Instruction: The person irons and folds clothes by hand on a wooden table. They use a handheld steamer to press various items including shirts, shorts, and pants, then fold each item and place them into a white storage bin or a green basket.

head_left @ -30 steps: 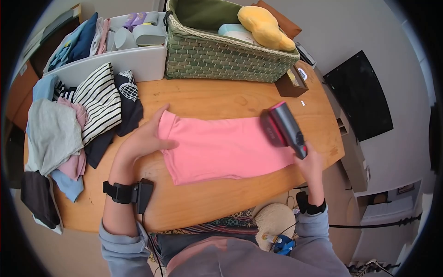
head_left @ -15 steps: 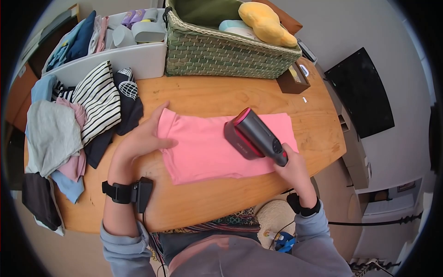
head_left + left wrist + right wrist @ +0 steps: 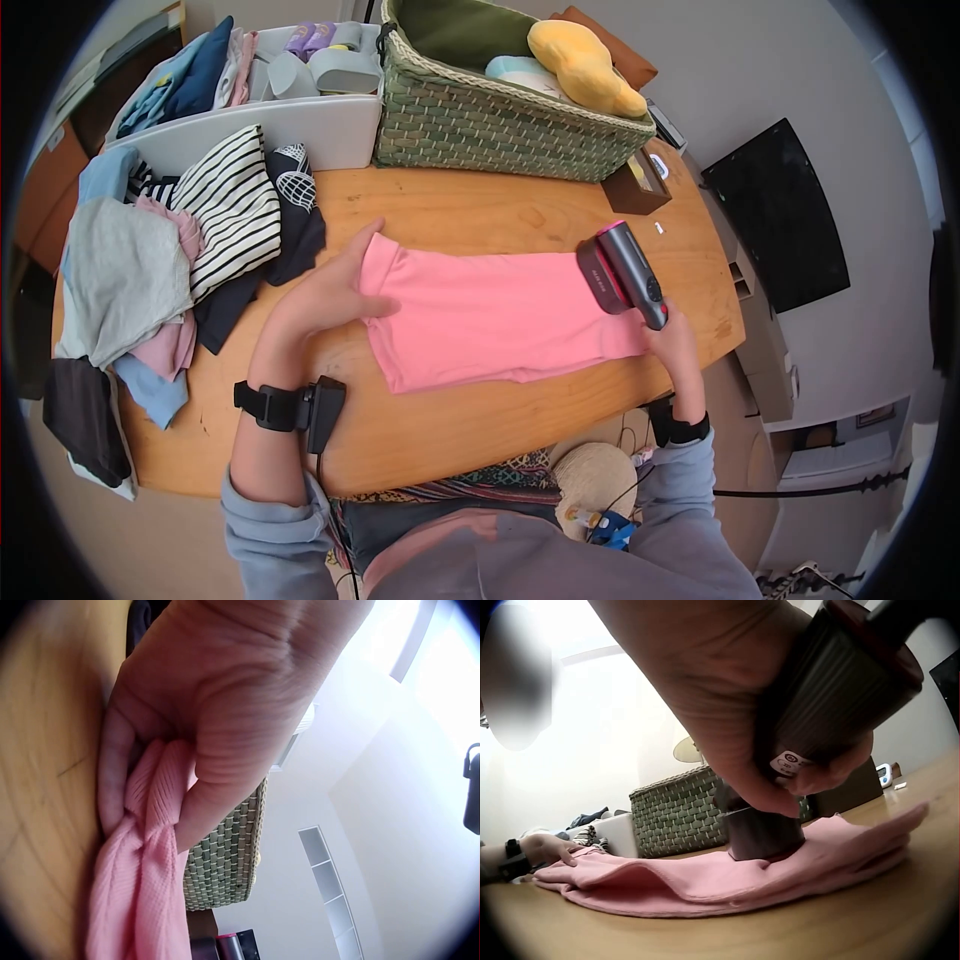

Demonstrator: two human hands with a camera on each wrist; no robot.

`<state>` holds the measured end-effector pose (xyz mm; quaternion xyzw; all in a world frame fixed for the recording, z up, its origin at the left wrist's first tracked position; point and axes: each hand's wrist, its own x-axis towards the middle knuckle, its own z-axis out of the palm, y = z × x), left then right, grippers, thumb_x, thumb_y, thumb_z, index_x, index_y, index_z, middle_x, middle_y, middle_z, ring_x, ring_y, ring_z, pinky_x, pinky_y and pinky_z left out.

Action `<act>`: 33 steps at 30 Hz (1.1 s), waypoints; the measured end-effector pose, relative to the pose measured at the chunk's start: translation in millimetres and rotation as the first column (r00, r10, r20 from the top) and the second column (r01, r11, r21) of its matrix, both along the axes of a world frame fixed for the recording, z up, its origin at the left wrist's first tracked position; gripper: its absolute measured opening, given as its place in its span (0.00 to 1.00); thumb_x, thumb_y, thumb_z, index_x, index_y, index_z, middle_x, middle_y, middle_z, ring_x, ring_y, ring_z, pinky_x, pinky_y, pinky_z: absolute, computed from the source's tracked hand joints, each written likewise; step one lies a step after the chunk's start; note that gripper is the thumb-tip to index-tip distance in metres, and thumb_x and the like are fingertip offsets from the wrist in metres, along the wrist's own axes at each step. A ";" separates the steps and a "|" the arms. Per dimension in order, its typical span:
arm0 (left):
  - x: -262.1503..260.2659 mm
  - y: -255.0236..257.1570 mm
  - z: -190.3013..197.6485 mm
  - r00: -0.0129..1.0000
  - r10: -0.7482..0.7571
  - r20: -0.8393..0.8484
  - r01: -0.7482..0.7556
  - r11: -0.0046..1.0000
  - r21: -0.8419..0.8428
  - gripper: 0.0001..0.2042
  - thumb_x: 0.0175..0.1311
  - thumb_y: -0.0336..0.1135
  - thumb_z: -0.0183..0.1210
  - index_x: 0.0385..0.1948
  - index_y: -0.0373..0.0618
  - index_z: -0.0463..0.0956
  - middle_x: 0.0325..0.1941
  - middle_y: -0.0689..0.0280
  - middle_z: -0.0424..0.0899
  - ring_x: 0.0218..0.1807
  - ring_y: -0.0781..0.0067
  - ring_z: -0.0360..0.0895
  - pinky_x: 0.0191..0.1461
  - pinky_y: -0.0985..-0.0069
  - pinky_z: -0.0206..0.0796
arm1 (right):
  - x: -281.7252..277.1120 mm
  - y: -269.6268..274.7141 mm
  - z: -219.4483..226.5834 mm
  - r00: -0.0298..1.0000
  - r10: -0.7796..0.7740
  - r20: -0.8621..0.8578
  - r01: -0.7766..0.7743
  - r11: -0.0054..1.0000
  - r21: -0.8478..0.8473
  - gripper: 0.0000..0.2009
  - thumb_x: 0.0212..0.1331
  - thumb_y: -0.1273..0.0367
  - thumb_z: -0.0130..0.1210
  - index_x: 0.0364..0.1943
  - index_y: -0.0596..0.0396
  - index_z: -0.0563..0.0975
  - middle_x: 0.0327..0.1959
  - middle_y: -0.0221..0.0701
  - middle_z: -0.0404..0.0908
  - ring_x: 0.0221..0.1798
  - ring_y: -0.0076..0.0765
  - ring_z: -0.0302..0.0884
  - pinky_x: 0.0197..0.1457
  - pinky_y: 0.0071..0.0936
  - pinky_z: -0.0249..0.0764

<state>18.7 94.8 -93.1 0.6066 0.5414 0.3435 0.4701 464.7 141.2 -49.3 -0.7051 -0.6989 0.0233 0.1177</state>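
Observation:
A pink folded garment (image 3: 480,320) lies flat across the wooden table, its ribbed edge at the left. My left hand (image 3: 325,295) pinches that edge, and the left wrist view shows the ribbed cloth (image 3: 161,795) between thumb and fingers. Over at the garment's right end, my right hand (image 3: 680,345) grips the handle of a dark grey handheld garment steamer (image 3: 625,268) with pink trim. In the right wrist view the steamer's head (image 3: 761,834) sits down on the pink cloth, which ripples up to its left.
Rumpled clothes (image 3: 130,265) and a striped top (image 3: 235,215) are piled at the table's left. Behind stand a white bin (image 3: 320,140) of clothes and a green woven basket (image 3: 500,125) with a yellow plush toy (image 3: 585,65). A small brown box (image 3: 635,190) is at the back right.
The steamer has swept from the garment's right end left to its middle, then back to the right end. My left hand has kept its hold on the left edge.

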 end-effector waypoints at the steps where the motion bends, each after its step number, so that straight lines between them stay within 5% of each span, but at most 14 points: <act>1: -0.2 0.1 0.3 1.000 0.001 0.002 -0.001 1.000 0.002 0.48 0.43 0.29 0.66 0.68 0.35 0.44 0.61 0.46 0.66 0.63 0.60 0.66 0.63 0.76 0.57 | 7.1 3.1 0.2 0.997 -0.063 -0.038 0.063 0.998 -0.019 0.18 0.46 0.64 0.59 0.42 0.58 0.75 0.33 0.50 0.80 0.39 0.56 0.78 0.41 0.40 0.73; 3: 0.0 0.0 0.8 1.000 0.003 -0.001 -0.003 1.000 -0.009 0.48 0.43 0.29 0.66 0.68 0.36 0.44 0.62 0.46 0.66 0.63 0.59 0.65 0.63 0.76 0.57 | 20.6 8.0 0.4 0.989 -0.127 -0.075 0.124 0.992 -0.039 0.19 0.46 0.63 0.59 0.42 0.60 0.75 0.33 0.49 0.80 0.39 0.55 0.79 0.40 0.39 0.73; 5: -0.5 0.1 -0.4 1.000 0.007 0.021 -0.006 0.999 -0.034 0.48 0.43 0.30 0.67 0.68 0.38 0.45 0.63 0.48 0.65 0.63 0.60 0.65 0.60 0.75 0.62 | 35.3 12.0 0.5 0.990 -0.115 -0.076 0.119 0.992 0.045 0.19 0.42 0.71 0.55 0.42 0.62 0.73 0.17 0.40 0.75 0.17 0.36 0.76 0.22 0.30 0.71; 10: -2.1 2.6 -5.7 1.000 0.009 -0.010 -0.009 1.000 -0.018 0.48 0.44 0.30 0.67 0.69 0.41 0.45 0.64 0.51 0.64 0.62 0.63 0.65 0.50 0.76 0.70 | 99.7 31.5 -12.2 0.974 -0.200 -0.104 0.200 0.980 -0.006 0.22 0.43 0.72 0.55 0.46 0.64 0.71 0.15 0.37 0.75 0.13 0.32 0.74 0.18 0.28 0.71; 12: -3.1 3.1 -3.1 0.998 0.002 0.060 0.004 0.996 -0.090 0.49 0.42 0.33 0.67 0.68 0.37 0.45 0.61 0.46 0.67 0.62 0.60 0.67 0.63 0.76 0.59 | 120.2 39.9 -16.4 0.961 -0.238 -0.138 0.235 0.971 -0.043 0.22 0.43 0.72 0.55 0.48 0.64 0.71 0.15 0.37 0.75 0.12 0.31 0.73 0.17 0.28 0.70; 16: -5.4 7.8 -18.4 1.000 0.022 0.017 -0.022 0.999 0.027 0.47 0.43 0.33 0.67 0.68 0.36 0.46 0.60 0.49 0.68 0.61 0.61 0.68 0.62 0.76 0.60 | 133.4 43.3 -18.8 0.941 -0.309 -0.139 0.307 0.951 -0.037 0.26 0.43 0.73 0.56 0.51 0.64 0.67 0.15 0.37 0.75 0.13 0.34 0.74 0.18 0.31 0.71; 18: -6.4 12.2 -26.2 0.978 0.117 0.174 -0.125 0.992 0.035 0.44 0.45 0.32 0.67 0.66 0.36 0.51 0.60 0.52 0.69 0.59 0.64 0.70 0.61 0.75 0.62 | 128.4 39.7 -17.9 0.934 -0.324 -0.150 0.322 0.946 -0.038 0.27 0.43 0.73 0.57 0.53 0.64 0.66 0.16 0.37 0.75 0.16 0.38 0.76 0.21 0.33 0.73; 20: -7.1 17.3 -32.5 0.952 0.195 0.236 -0.216 0.974 0.069 0.41 0.47 0.33 0.67 0.64 0.36 0.54 0.59 0.53 0.70 0.58 0.66 0.70 0.59 0.75 0.63 | 124.6 34.7 -25.0 0.982 -0.181 0.061 0.161 0.957 0.240 0.28 0.45 0.73 0.57 0.55 0.62 0.65 0.33 0.44 0.78 0.36 0.47 0.80 0.38 0.38 0.75; 21: -8.5 19.6 -35.1 0.911 0.271 0.311 -0.312 0.946 0.091 0.38 0.49 0.33 0.67 0.63 0.36 0.57 0.58 0.54 0.71 0.57 0.68 0.71 0.58 0.75 0.64 | 111.2 29.9 -20.7 0.982 -0.182 0.044 0.167 0.956 0.240 0.28 0.45 0.73 0.57 0.55 0.62 0.65 0.33 0.44 0.78 0.36 0.47 0.80 0.38 0.38 0.75; 23: -13.7 23.7 -41.5 0.870 0.356 0.341 -0.408 0.908 0.092 0.36 0.50 0.33 0.66 0.62 0.36 0.58 0.56 0.56 0.72 0.55 0.69 0.72 0.57 0.76 0.65 | 65.8 10.9 0.2 0.983 -0.122 0.134 0.070 0.937 0.344 0.27 0.48 0.72 0.57 0.56 0.58 0.65 0.53 0.46 0.71 0.56 0.52 0.69 0.55 0.39 0.67; 24: -16.1 23.9 -40.5 0.815 0.435 0.384 -0.500 0.862 0.084 0.33 0.52 0.33 0.66 0.60 0.36 0.60 0.55 0.57 0.73 0.54 0.71 0.72 0.56 0.77 0.65 | 47.2 3.0 4.2 0.986 -0.123 0.115 0.077 0.936 0.342 0.27 0.48 0.72 0.57 0.56 0.58 0.65 0.53 0.46 0.71 0.56 0.52 0.69 0.55 0.39 0.67; 26: -11.1 20.3 -29.2 0.763 0.450 0.464 -0.532 0.845 0.056 0.31 0.54 0.34 0.64 0.60 0.36 0.61 0.53 0.58 0.74 0.52 0.72 0.73 0.55 0.79 0.66 | 13.3 -12.8 6.2 0.955 0.288 0.066 -0.296 0.926 0.233 0.27 0.51 0.68 0.56 0.58 0.56 0.66 0.62 0.48 0.62 0.64 0.57 0.58 0.63 0.43 0.61; 28: -6.9 17.1 -20.5 0.650 0.480 0.589 -0.564 0.824 -0.049 0.30 0.56 0.34 0.63 0.59 0.37 0.60 0.53 0.58 0.74 0.52 0.72 0.73 0.54 0.79 0.66 | -15.6 -24.4 -0.8 0.914 0.402 0.057 -0.406 0.900 0.160 0.28 0.51 0.68 0.57 0.59 0.57 0.65 0.63 0.46 0.63 0.64 0.55 0.59 0.65 0.41 0.60; 33: -15.4 18.6 -36.3 0.878 0.426 0.218 -0.468 0.859 0.206 0.33 0.56 0.38 0.64 0.61 0.36 0.58 0.57 0.55 0.70 0.58 0.67 0.69 0.58 0.75 0.63 | -61.9 -17.3 -2.2 0.707 0.704 -0.073 -0.705 0.709 0.013 0.28 0.52 0.65 0.56 0.59 0.59 0.66 0.62 0.47 0.64 0.65 0.54 0.59 0.68 0.42 0.57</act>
